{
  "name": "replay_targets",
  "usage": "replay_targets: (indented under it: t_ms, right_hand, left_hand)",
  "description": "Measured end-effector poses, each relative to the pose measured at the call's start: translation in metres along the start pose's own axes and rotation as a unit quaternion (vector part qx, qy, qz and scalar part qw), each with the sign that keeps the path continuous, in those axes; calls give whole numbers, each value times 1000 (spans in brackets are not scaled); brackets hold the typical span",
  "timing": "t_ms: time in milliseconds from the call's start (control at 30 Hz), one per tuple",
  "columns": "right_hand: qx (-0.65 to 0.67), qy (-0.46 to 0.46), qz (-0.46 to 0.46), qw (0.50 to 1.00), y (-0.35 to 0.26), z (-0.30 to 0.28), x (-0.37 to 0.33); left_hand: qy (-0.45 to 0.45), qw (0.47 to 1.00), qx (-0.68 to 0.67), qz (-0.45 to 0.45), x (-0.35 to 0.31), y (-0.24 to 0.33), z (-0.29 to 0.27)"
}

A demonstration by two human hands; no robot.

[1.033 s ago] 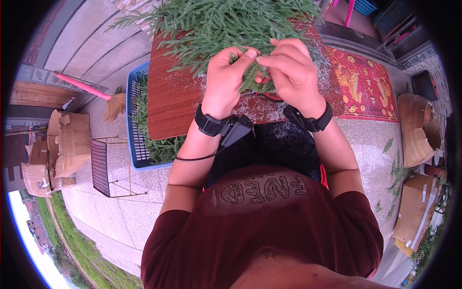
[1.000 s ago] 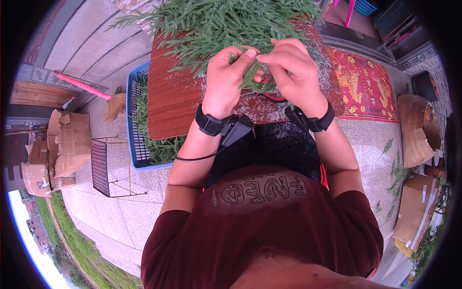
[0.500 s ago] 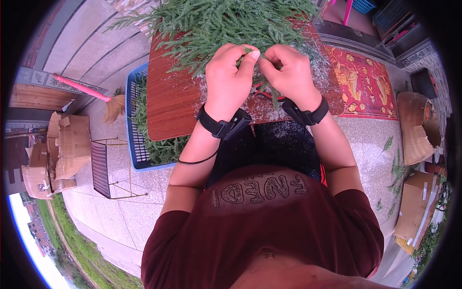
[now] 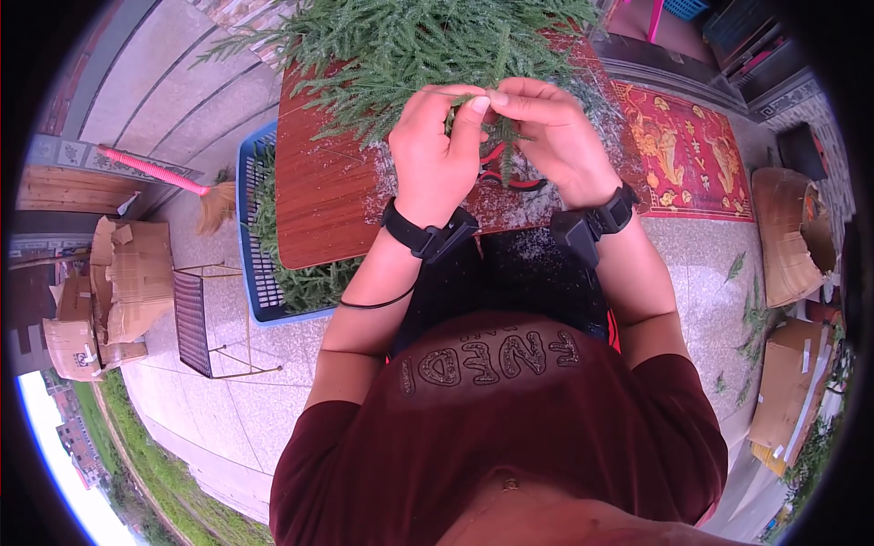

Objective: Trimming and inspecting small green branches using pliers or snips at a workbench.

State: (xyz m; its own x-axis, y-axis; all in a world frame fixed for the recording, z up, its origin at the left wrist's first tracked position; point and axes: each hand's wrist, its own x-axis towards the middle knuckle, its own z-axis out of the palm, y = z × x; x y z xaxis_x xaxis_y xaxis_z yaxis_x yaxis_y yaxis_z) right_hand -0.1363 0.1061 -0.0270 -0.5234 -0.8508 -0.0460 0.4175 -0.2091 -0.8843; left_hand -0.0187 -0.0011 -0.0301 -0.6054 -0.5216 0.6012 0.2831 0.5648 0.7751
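Looking down from the head camera, both hands meet above the near part of a reddish-brown wooden table [image 4: 319, 200]. The left hand [image 4: 437, 150] is curled, its thumb and fingers pinched shut on a thin green sprig [image 4: 496, 146] that hangs between the two hands. The right hand [image 4: 555, 136] is likewise closed, its fingertips pressed to the top of the same sprig, touching the left thumb. Each wrist carries a black band with a small black box, and a thin black cord runs from the left one down the forearm.

Just under the hands, red-handled shears [image 4: 510, 177] lie on the table, partly hidden by the sprig and fingers; whether their blades are open I cannot tell. A big pile of feathery green branches [image 4: 410, 45] covers the far half of the table, and pale crumbs are scattered over the bare wood near the hands.

Left of the table stands a blue plastic crate [image 4: 250, 273] with more greenery inside, touching the table's edge. Further left lie a pink-handled broom [image 4: 155, 173], a dark wire rack [image 4: 196, 323] and torn cardboard boxes [image 4: 127, 273]. To the right, a red patterned mat [image 4: 683, 155] lies on the paved floor, with woven baskets [image 4: 787, 237] beyond it and loose green sprigs on the ground.
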Motion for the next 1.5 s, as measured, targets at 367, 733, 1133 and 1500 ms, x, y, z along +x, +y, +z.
replay_targets:
  t_ms: [367,733,1133,1500]
  right_hand:
    - [-263,-24,-288,920,-5,-1,-7]
    - [-401,10,-437,805,-4,2,-10]
    - [2,-228,5,974,-2,-21,0]
    - [-241,-147,-69,957,-13,-2,-10]
  left_hand:
    - [-106,874,-379,-286,10,10,-19]
    - [-84,896,-357,-252,9,13,-23]
    - [-160,918,-282,-228,12,23,-25]
    - [-117,943,-196,-242,15,18,-30]
